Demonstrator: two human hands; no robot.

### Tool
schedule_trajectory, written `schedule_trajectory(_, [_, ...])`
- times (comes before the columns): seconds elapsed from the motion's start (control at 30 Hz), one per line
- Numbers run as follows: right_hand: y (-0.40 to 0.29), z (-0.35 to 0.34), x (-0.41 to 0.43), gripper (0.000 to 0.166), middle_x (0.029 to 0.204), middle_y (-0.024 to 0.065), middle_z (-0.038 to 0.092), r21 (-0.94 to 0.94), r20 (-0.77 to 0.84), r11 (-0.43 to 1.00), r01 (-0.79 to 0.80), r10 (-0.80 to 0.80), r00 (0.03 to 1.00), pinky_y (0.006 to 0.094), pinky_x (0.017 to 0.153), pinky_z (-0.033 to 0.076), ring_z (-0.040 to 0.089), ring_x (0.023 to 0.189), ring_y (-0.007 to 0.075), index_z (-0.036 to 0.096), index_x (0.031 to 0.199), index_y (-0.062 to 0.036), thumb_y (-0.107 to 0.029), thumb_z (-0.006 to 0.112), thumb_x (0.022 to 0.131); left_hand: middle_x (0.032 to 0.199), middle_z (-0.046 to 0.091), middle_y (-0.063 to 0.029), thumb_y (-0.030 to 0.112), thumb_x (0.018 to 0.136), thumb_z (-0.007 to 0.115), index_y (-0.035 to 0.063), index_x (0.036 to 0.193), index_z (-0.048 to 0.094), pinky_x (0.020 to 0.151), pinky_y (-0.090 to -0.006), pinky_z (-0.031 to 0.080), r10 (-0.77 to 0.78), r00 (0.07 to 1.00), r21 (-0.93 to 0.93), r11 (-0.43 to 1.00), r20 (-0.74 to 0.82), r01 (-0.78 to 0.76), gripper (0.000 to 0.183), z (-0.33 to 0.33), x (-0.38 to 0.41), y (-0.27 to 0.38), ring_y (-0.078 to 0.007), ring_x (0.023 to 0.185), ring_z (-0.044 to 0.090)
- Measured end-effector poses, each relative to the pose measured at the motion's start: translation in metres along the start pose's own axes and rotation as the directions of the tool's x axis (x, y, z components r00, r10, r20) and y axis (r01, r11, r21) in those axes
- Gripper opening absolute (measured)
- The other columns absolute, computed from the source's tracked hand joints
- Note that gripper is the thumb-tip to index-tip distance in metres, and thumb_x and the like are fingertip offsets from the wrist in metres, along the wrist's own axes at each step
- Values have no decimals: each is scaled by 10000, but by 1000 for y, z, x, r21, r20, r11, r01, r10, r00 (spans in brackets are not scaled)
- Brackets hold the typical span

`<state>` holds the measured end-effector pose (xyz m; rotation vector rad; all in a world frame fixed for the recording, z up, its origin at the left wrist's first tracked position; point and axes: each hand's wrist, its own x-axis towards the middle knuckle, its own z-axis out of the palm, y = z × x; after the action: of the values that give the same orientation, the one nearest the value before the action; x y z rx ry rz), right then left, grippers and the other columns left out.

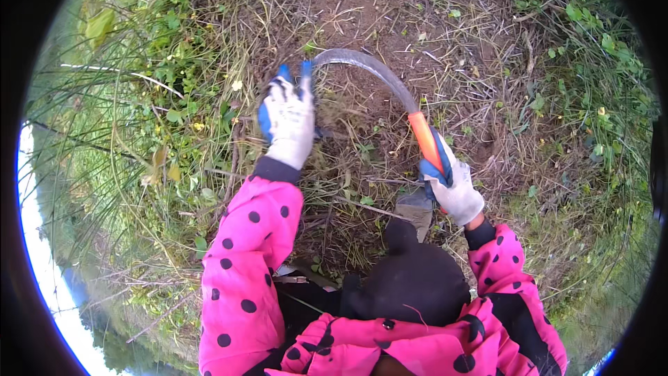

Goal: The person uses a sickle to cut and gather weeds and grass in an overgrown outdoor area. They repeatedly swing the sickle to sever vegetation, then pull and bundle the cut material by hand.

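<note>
My right hand (454, 185), in a white and blue work glove, is closed round the orange handle (427, 142) of a sickle. The curved metal blade (373, 65) arches up and to the left, its far end beside the fingers of my left hand. That left hand (288, 109) wears a matching glove and is slightly blurred; its fingers point away from me. Whether it holds any grass, or touches the blade's end, I cannot tell. Dry cut stems and grass lie on the brown soil (360, 15) under and around the blade.
Green leafy weeds and tall grass (78, 115) stand at the left, with a pale bent stalk (141, 77) among them. More green plants (621, 47) grow at the right. A boot (415, 209) is on the ground near my right hand, beyond my dark-clothed knee (417, 277).
</note>
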<state>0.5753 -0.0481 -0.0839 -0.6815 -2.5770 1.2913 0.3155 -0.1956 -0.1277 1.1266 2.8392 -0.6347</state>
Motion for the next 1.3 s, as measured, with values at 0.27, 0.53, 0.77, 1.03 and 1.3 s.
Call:
schedule_trajectory(0.27, [11,41,49,658,970,258,605,-167,-14,985,38,-41,999,464,785,452,593,828,416,313,1408,-100,-209,598,825,670,573,-105,71,704,543,77,771,521,642,-425,486,170,890,-344,878,-424,-332,71,-13,1,-46,-315,686,603])
schedule_trajectory(0.53, [51,-20,-148,666,1029,258,607,-73,302,957,-280,289,908,387,834,477,604,931,415,323,1394,-49,-124,607,796,783,565,-77,88,692,566,70,873,550,753,-379,434,335,942,-147,933,32,-327,182,12,-104,-124,-260,810,557])
schedule_trajectory(0.77, [4,11,-19,710,930,178,652,246,79,957,-150,135,988,344,731,507,663,782,291,317,1401,-50,-100,620,761,799,625,-97,198,772,583,89,935,573,680,-405,489,236,874,-33,969,426,-245,195,61,-177,-192,-299,772,615])
schedule_trajectory(1.03, [-59,83,153,615,913,244,623,73,-85,979,188,-182,980,442,723,484,628,784,382,324,1392,-73,-173,579,842,1296,434,-232,287,678,755,77,1385,332,1001,-474,336,264,956,-265,938,124,-225,850,-104,-114,-111,-387,1226,396])
schedule_trajectory(1.3, [-37,87,107,710,976,262,605,221,251,971,-89,31,967,473,819,455,589,873,442,214,1433,-97,-235,576,838,1289,462,-226,195,697,740,-16,1433,170,1003,-440,371,-139,984,-101,983,115,151,954,-44,62,-109,-355,1256,395])
